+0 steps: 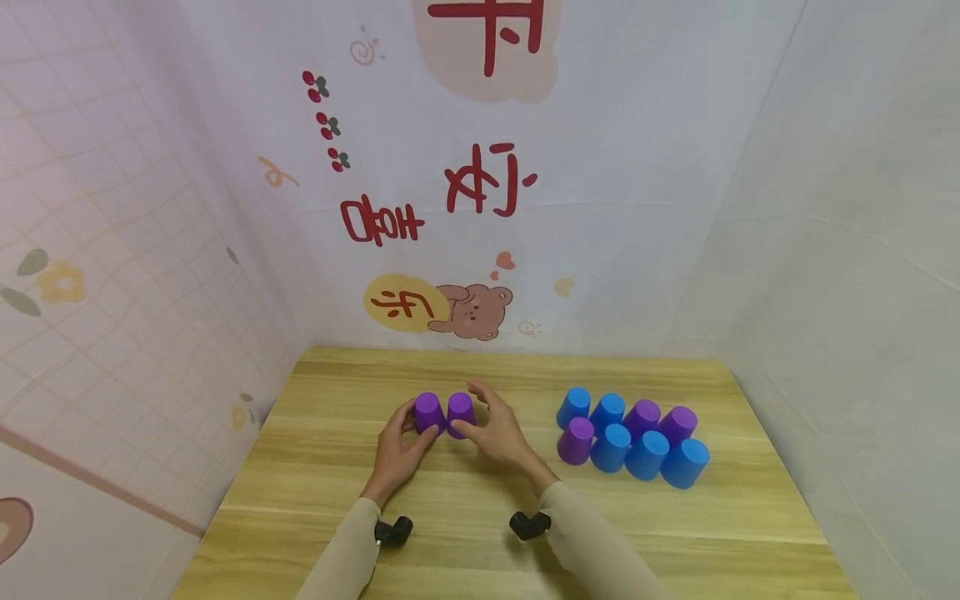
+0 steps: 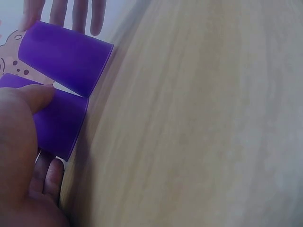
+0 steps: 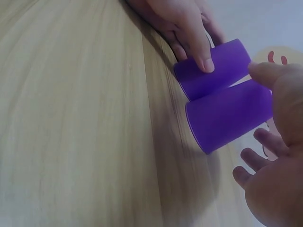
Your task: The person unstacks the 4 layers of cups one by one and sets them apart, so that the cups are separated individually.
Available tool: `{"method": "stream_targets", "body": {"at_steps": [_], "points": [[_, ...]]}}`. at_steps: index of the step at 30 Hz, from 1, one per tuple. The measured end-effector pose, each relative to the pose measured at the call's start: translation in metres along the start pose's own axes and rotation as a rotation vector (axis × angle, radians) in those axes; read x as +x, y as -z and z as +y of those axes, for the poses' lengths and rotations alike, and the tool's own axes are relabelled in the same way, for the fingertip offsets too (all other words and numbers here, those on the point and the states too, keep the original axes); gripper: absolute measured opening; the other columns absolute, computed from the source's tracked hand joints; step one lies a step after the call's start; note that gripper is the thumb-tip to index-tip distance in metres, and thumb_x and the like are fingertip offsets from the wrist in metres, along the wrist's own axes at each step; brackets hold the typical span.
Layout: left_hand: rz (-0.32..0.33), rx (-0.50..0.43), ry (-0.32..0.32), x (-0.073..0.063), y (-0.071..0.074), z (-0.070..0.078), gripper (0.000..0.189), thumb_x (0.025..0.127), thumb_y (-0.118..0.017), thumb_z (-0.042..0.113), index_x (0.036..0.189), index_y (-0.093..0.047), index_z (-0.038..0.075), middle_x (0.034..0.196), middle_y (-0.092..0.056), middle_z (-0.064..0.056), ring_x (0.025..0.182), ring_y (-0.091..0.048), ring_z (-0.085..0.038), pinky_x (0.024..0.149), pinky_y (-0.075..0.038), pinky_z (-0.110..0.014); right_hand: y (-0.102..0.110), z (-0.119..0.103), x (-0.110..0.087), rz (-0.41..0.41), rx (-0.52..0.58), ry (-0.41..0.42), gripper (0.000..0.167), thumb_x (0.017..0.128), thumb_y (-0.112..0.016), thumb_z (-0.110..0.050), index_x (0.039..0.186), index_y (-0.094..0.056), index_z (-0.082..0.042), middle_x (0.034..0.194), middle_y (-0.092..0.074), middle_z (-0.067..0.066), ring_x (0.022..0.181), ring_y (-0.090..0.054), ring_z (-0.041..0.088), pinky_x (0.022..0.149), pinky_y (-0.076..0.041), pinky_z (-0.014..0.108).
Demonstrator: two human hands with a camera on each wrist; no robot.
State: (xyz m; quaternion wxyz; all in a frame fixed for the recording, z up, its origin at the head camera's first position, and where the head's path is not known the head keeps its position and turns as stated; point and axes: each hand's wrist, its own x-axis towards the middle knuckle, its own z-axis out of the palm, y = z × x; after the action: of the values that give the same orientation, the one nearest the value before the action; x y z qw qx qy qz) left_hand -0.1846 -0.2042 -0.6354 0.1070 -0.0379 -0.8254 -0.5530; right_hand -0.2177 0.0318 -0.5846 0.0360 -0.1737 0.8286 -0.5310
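Observation:
Two purple cups stand upside down side by side on the wooden table, their rims close together. My left hand (image 1: 396, 460) holds the left purple cup (image 1: 429, 412), its thumb on the near side and its fingers round the outer side. Beside the right purple cup (image 1: 462, 407) is my right hand (image 1: 502, 435), with the fingers spread apart from its wall. The right thumb (image 3: 267, 73) lies close at that cup's top. In the left wrist view, the left thumb (image 2: 40, 96) presses on the left cup's wall.
To the right stand two rows of upside-down cups. Blue cups (image 1: 576, 405) and purple cups (image 1: 678, 425) form the back row; a purple cup (image 1: 576, 442) and several blue cups (image 1: 686, 463) form the front. White printed cloth (image 1: 630, 267) hangs behind the table (image 1: 480, 533).

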Motion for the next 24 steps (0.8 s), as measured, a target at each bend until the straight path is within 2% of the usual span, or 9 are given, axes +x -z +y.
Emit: {"method": "stream_targets", "body": {"at_steps": [5, 12, 19, 24], "points": [[0.000, -0.011, -0.003, 0.000, 0.000, 0.001, 0.068, 0.103, -0.085, 0.015, 0.163, -0.055, 0.004, 0.157, -0.068, -0.023, 0.134, -0.075, -0.041, 0.120, -0.058, -0.063, -0.006, -0.001, 0.003, 0.009, 0.010, 0.015, 0.075, 0.102, -0.087, -0.023, 0.165, -0.051, -0.006, 0.162, -0.062, 0.024, 0.153, -0.058, 0.050, 0.128, -0.051, 0.067], [-0.003, -0.019, 0.000, 0.001, -0.001, 0.000, 0.067, 0.103, -0.085, 0.016, 0.163, -0.056, 0.006, 0.157, -0.069, -0.022, 0.135, -0.074, -0.040, 0.121, -0.057, -0.063, -0.013, 0.002, 0.006, 0.037, 0.040, 0.015, 0.064, 0.101, -0.086, -0.011, 0.158, -0.057, -0.002, 0.152, -0.069, 0.023, 0.144, -0.066, 0.046, 0.122, -0.058, 0.061], [-0.006, -0.016, 0.005, 0.001, 0.000, -0.001, 0.068, 0.103, -0.085, 0.017, 0.163, -0.055, 0.005, 0.157, -0.068, -0.023, 0.136, -0.073, -0.041, 0.121, -0.057, -0.062, -0.016, 0.003, 0.007, 0.037, 0.059, -0.025, 0.056, 0.104, -0.081, -0.008, 0.155, -0.060, -0.001, 0.146, -0.073, 0.020, 0.137, -0.072, 0.040, 0.112, -0.067, 0.046], [-0.004, -0.017, 0.005, 0.000, 0.000, -0.001, 0.068, 0.103, -0.085, 0.016, 0.163, -0.055, 0.005, 0.157, -0.068, -0.023, 0.136, -0.074, -0.041, 0.121, -0.057, -0.062, -0.017, 0.004, 0.008, 0.039, 0.053, -0.012, 0.056, 0.104, -0.082, -0.008, 0.154, -0.060, 0.002, 0.145, -0.073, 0.021, 0.136, -0.072, 0.040, 0.111, -0.067, 0.045]]}}
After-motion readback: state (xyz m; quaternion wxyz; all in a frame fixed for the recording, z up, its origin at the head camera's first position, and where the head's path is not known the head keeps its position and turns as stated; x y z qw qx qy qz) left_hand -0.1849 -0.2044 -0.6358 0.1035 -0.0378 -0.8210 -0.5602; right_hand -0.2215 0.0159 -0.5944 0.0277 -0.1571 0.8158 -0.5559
